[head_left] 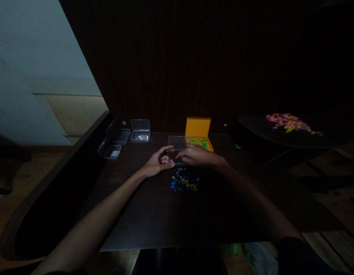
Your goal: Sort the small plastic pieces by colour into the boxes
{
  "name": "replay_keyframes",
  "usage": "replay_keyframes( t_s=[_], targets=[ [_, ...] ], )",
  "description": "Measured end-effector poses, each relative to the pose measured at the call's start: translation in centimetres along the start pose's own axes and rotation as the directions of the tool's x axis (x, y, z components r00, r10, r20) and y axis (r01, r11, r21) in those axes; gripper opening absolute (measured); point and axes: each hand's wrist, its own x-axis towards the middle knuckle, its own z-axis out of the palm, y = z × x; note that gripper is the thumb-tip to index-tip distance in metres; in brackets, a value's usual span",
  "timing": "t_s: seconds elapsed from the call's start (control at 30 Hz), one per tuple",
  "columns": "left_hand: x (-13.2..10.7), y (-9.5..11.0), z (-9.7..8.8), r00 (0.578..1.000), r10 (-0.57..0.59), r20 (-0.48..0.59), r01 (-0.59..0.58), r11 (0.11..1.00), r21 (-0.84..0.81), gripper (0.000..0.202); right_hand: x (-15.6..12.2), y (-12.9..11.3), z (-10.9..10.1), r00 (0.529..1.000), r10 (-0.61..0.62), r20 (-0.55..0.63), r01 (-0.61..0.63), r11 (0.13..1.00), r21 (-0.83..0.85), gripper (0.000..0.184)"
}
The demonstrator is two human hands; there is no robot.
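Observation:
A clear plastic box (177,142) with its lid raised sits on the dark table in front of me. My left hand (156,163) grips its left side, with the thumb near the front and fingers curved along the edge. Over the box is my right hand (196,155), fingers drawn together and tips lowered inside. Whatever those fingertips may hold is too small and dark to make out. Just in front of the box lies a loose pile of small blue and yellow pieces (185,181). Behind my right hand, an orange box (198,126) stands with its lid up, holding green pieces (202,143).
Several more clear plastic boxes (140,135) stand with lids up at the back left. A pile of pink, red and yellow pieces (290,122) lies on a dark surface at right. A raised side panel (59,164) borders the table's left, and a dark board (165,68) rises behind.

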Motion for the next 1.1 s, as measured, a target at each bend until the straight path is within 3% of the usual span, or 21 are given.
replay_keyframes(
  t_s=[0.23,0.37,0.47,0.77,1.1],
  targets=[
    [-0.1,0.1,0.1,1.000,-0.005,0.002,0.005,1.000,-0.019,0.075,-0.8,0.1,-1.7,1.000,0.011,-0.019,-0.009,0.994,0.110,0.031],
    [-0.1,0.1,0.1,1.000,-0.016,-0.010,0.016,1.000,-0.014,0.075,-1.2,-1.4,-2.2,0.988,-0.112,0.107,0.090,0.977,0.194,0.020],
    [-0.1,0.2,0.1,1.000,-0.011,-0.020,0.011,1.000,-0.019,0.075,-1.3,-2.8,-1.8,0.958,-0.206,0.202,0.174,0.971,0.164,0.017],
    [-0.2,0.4,0.1,1.000,-0.012,-0.022,0.012,1.000,-0.017,0.074,-0.6,-4.0,0.4,0.939,-0.107,0.327,0.129,0.991,-0.045,0.016],
    [-0.2,0.4,0.1,0.999,-0.023,-0.028,0.022,1.000,-0.010,0.075,-0.3,-3.7,1.5,0.943,-0.104,0.317,0.106,0.994,0.009,0.016]
  ],
)
